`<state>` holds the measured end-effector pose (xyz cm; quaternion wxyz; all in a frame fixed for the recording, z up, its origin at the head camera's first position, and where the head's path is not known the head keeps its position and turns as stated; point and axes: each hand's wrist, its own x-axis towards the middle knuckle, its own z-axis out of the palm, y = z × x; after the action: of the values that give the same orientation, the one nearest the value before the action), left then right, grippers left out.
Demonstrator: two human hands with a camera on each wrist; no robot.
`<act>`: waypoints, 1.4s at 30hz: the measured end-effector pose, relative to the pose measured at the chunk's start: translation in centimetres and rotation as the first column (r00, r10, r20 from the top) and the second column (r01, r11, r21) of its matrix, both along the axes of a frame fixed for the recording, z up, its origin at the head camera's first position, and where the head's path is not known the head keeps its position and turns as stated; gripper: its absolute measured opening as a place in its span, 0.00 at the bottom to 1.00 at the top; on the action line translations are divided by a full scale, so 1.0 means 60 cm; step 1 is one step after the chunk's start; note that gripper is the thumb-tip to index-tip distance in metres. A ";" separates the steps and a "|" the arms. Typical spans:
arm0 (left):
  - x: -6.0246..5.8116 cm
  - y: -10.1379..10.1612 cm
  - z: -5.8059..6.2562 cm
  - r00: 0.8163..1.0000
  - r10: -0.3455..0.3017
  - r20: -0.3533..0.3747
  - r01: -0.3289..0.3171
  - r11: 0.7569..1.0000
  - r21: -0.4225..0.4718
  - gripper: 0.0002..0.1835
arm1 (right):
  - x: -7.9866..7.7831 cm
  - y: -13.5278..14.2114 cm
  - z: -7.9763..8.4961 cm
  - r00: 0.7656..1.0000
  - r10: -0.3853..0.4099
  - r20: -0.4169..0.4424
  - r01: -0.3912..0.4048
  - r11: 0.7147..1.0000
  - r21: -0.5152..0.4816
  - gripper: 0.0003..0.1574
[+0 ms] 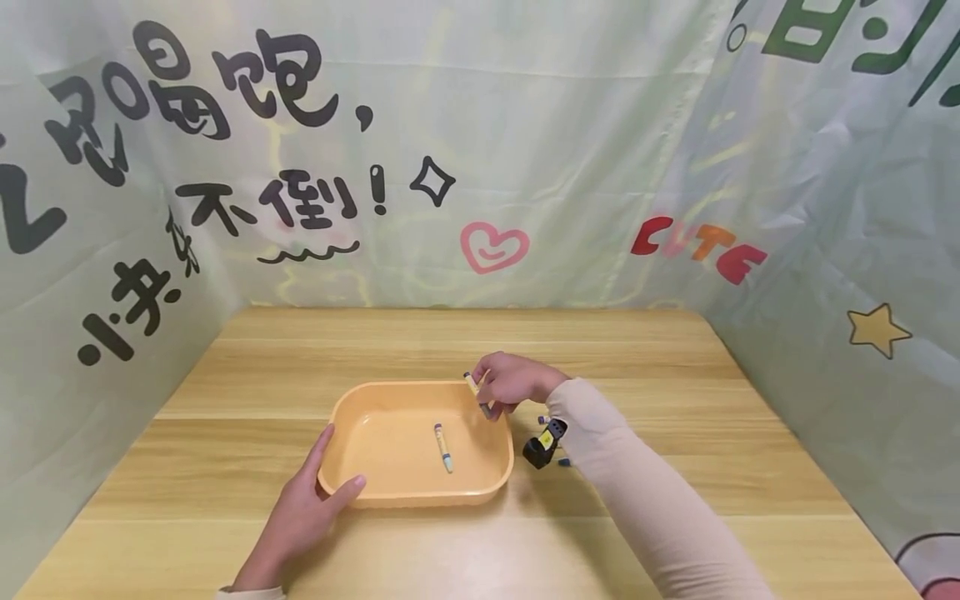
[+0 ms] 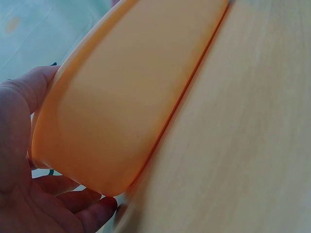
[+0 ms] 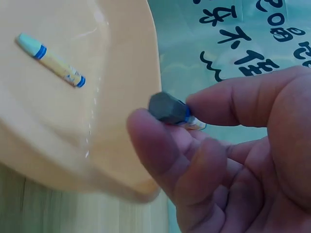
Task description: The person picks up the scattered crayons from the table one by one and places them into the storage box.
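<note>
An orange plastic basin (image 1: 397,498) sits on the table, with my left hand (image 1: 303,500) gripping its near left corner. In the left wrist view the thumb (image 2: 41,80) lies at the rim and the other fingers reach around the outside wall. My right hand (image 1: 517,380) is over the basin's far right corner, pinching a dark grey crayon (image 3: 167,108) between thumb and fingers. Inside the basin lies a pale blue-green crayon (image 1: 443,448) with a yellowish wrapper and blue bands.
To the right of the basin, a black object with a yellow label (image 1: 545,443) shows beside the right sleeve (image 1: 637,475). Small crayon ends (image 1: 565,462) peek out near it, partly covered by the arm. Printed cloth walls (image 1: 570,150) stand around the wooden table (image 1: 360,342).
</note>
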<state>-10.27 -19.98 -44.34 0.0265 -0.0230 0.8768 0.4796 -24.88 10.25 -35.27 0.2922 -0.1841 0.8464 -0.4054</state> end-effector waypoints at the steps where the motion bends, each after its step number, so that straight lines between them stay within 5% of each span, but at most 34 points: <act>1: 0.000 0.000 0.000 1.000 0.001 0.000 -0.001 1.000 0.001 0.51 | 0.001 -0.004 0.000 1.000 0.002 0.010 -0.002 1.000 -0.002 0.16; 19: -0.001 0.000 -0.002 1.000 -0.005 -0.008 0.006 1.000 0.006 0.51 | 0.004 -0.045 -0.027 0.991 -0.028 0.128 0.017 0.996 0.086 0.06; 24: -0.002 -0.001 -0.002 1.000 -0.008 0.001 0.008 1.000 -0.002 0.51 | 0.003 -0.059 -0.027 0.993 -0.025 0.115 0.009 0.991 0.135 0.11; 33: 0.000 0.001 0.000 1.000 -0.012 0.000 0.012 1.000 -0.009 0.51 | 0.019 -0.079 -0.032 0.988 0.120 0.093 -0.143 0.942 0.303 0.19; 42: 0.000 0.001 0.001 1.000 -0.019 -0.009 0.020 1.000 0.009 0.51 | 0.021 -0.097 -0.032 0.982 0.140 0.124 -0.178 0.899 0.401 0.15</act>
<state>-10.28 -19.91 -44.30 0.0274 -0.0123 0.8750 0.4832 -23.61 4.44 -37.17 0.3952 -0.1682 0.8803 -0.2016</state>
